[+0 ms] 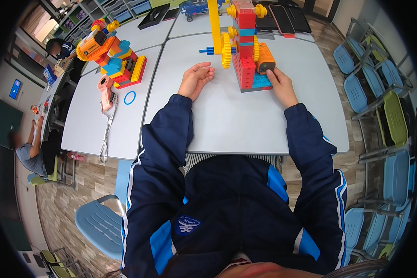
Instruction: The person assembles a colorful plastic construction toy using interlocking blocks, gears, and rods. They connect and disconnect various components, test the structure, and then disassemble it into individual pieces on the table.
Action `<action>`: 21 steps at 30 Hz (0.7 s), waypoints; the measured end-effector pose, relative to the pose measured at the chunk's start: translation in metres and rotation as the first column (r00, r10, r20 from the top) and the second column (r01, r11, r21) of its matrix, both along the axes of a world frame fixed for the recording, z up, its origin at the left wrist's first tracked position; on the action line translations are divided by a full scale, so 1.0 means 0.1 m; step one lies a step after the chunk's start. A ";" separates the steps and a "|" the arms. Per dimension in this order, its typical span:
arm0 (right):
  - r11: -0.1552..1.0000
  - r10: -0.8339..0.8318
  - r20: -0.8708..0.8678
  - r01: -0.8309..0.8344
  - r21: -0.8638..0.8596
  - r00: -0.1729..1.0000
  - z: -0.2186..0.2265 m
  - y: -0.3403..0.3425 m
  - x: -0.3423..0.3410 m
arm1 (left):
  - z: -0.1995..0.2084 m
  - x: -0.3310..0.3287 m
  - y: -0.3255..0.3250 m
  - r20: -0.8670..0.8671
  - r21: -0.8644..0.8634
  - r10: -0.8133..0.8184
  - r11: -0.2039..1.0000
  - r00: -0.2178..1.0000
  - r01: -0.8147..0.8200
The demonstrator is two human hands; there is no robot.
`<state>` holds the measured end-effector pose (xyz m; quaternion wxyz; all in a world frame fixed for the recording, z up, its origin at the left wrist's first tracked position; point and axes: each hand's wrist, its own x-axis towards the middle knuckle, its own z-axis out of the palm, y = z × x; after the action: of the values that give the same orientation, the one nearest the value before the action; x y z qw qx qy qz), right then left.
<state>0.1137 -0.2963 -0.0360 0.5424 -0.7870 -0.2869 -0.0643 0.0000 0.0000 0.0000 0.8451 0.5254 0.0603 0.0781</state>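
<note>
An upright toy-brick model stands in front of me, with a red brick column (245, 21), yellow gear wheels (226, 50) and a long yellow beam (213, 23). Low on its right side sits an orange battery or motor block (266, 58). My right hand (284, 87) has its thumb and a finger against the near end of that block; its other fingers are partly hidden. To the left of the model, my left hand (197, 81) rests above the table, palm inward, fingers loosely bent and apart, holding nothing. A blue axle (209, 50) sticks out of the gears towards it.
Another brick model (118, 60) stands on the left table, near a pink handheld device (105, 90) with a strap and a blue ring (129, 97). Phones (281, 19) lie at the back right. Stacked chairs (356, 88) line the right; a blue chair (99, 227) stands left.
</note>
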 end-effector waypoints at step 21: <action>0.999 -0.046 -0.001 0.046 -0.015 0.999 0.16 0.03 -0.14 | 0.03 -0.02 0.00 0.006 0.019 0.003 1.000 1.000 -0.004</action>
<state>0.0993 -0.2937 -0.0201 0.5352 -0.7973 -0.2689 -0.0743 -0.0015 0.0002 0.0031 0.8402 0.5330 0.0581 0.0816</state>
